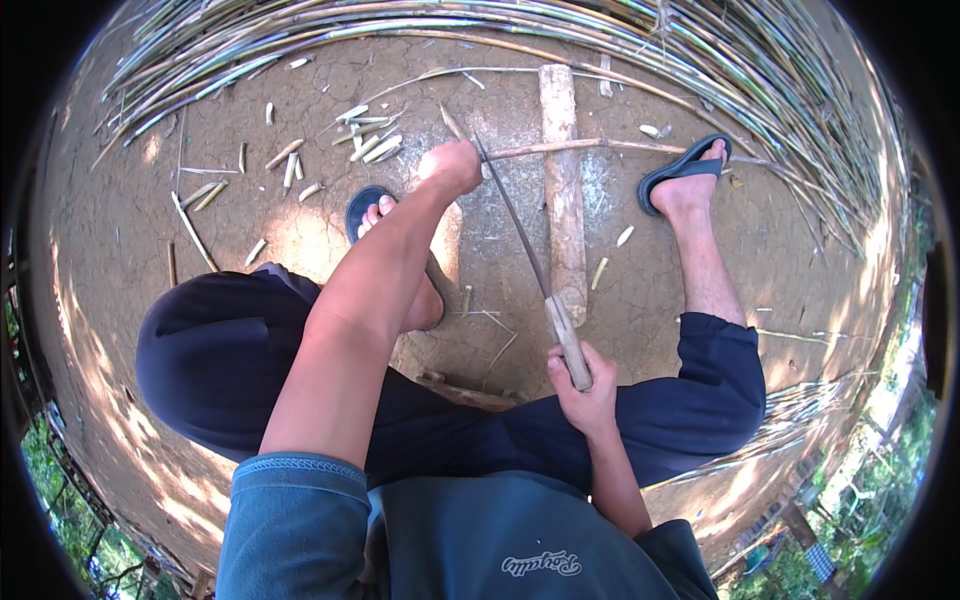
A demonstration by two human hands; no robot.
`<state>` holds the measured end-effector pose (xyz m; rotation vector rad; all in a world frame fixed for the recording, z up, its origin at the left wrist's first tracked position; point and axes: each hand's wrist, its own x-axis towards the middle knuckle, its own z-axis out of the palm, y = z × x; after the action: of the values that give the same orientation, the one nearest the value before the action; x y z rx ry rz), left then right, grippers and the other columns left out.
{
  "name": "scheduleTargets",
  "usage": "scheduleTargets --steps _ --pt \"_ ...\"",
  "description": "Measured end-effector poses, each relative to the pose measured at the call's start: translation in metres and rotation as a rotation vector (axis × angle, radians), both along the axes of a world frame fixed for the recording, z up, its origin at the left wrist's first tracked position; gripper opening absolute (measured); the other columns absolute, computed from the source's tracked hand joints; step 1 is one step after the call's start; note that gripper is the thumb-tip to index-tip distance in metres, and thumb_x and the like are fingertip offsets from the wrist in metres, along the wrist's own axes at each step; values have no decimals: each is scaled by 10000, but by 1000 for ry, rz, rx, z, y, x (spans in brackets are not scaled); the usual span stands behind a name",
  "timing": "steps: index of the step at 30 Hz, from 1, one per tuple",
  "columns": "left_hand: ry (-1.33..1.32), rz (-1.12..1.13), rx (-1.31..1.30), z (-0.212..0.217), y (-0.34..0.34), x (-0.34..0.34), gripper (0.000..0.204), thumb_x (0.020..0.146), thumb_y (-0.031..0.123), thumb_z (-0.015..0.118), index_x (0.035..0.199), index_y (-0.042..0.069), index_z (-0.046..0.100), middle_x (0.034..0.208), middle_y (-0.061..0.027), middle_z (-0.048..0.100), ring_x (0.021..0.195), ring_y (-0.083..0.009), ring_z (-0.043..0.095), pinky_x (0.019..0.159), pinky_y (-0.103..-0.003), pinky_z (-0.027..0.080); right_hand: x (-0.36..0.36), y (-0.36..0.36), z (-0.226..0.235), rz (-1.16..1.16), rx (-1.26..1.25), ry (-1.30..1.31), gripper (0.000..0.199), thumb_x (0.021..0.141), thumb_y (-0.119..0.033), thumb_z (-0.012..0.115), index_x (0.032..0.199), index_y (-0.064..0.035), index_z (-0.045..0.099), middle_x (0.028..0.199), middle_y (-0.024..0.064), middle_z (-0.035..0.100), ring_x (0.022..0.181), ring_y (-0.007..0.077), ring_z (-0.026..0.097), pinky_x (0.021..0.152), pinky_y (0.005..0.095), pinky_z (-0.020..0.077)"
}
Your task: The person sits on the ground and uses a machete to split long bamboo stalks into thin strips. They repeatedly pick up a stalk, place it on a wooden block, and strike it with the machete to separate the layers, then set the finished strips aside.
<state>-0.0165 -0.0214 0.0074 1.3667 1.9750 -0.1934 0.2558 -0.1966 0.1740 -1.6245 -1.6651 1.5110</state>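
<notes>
My left hand (452,167) is closed around a thin brown stalk (600,143). Out to the right the stalk runs across a wooden log (566,230) on the ground. A short pointed end (453,123) sticks up past my left fist; whether it belongs to the same stalk I cannot tell. My right hand (588,393) grips the wooden handle (563,325) of a long, narrow knife. Its dark blade (520,232) slants up and left, with the tip beside my left hand, close to the stalk.
Long thin stalks (420,25) lie in a big bundle along the far side and curve down the right. Short cut pieces (375,135) are scattered at left on cracked earth. My sandalled feet (690,180) flank the log. More thin strips (800,420) lie behind my right knee.
</notes>
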Motion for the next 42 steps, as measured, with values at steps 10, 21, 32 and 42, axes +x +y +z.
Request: scheduleTargets --steps 10,21,32,42 --pt "-19 6 -58 3 -1 3 313 807 127 584 1068 -19 672 1110 -222 667 1038 -348 657 890 -424 533 -8 -19 2 -58 102 -175 332 868 -161 675 634 -30 481 476 51 381 438 105 359 437 321 307" --pt "-46 8 -104 4 -6 6 321 815 143 574 1075 -17 672 1111 -222 668 1046 -352 654 910 -433 522 -24 12 -35 -95 88 -110 241 854 -141 669 686 -8 558 505 16 429 497 63 398 458 305 331" --pt "-76 -29 -109 -3 -13 17 311 797 139 590 1053 -14 679 1077 -221 677 1030 -353 658 890 -420 527 -65 55 -85 -153 110 -47 210 837 -158 654 704 -8 592 517 16 484 503 68 435 469 310 358" --pt "-22 -8 -121 6 -13 11 306 805 144 595 1060 3 689 1074 -210 681 1002 -333 671 869 -417 535 5 -22 -43 -139 52 -65 153 792 -86 663 686 -17 577 496 44 461 459 78 453 453 298 377"
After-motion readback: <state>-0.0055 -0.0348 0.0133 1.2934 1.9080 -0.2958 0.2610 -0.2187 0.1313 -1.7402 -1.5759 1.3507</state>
